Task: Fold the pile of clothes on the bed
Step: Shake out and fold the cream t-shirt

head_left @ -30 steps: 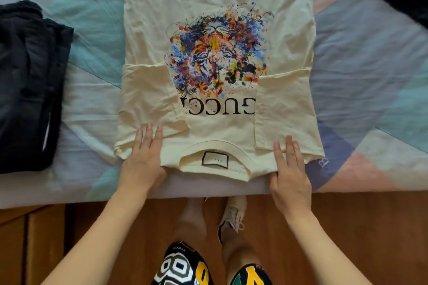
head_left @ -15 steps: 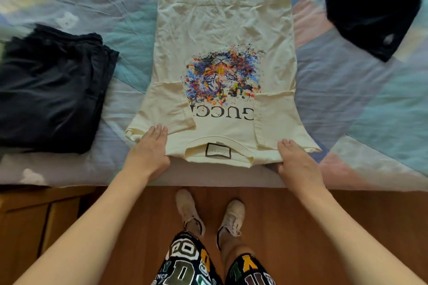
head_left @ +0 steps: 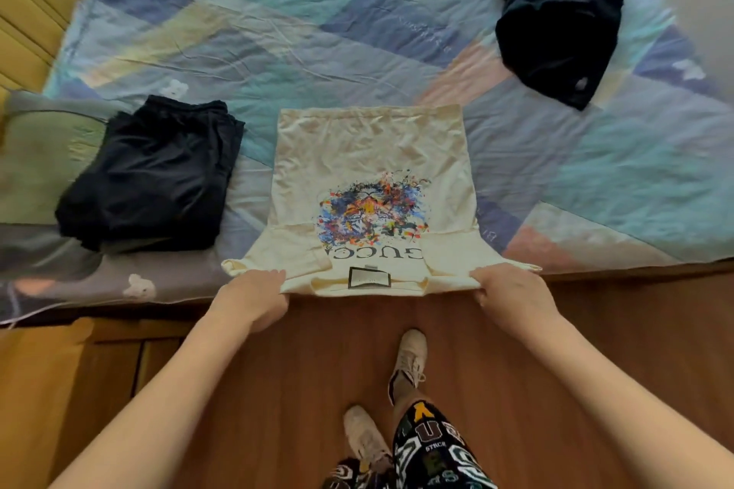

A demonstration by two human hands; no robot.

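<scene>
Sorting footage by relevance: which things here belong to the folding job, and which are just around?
In the job: cream T-shirt, gripped by left hand and right hand; folded black garment; unfolded dark garment.
Just around: bedsheet, wooden floor, shoes.

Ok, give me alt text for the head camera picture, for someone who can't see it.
Seen from above, a left hand and a right hand grip the collar end of a cream T-shirt with a colourful print, sleeves folded in, at the near edge of a bed. Folded dark clothes lie to its left; a crumpled dark garment lies at far right.
</scene>
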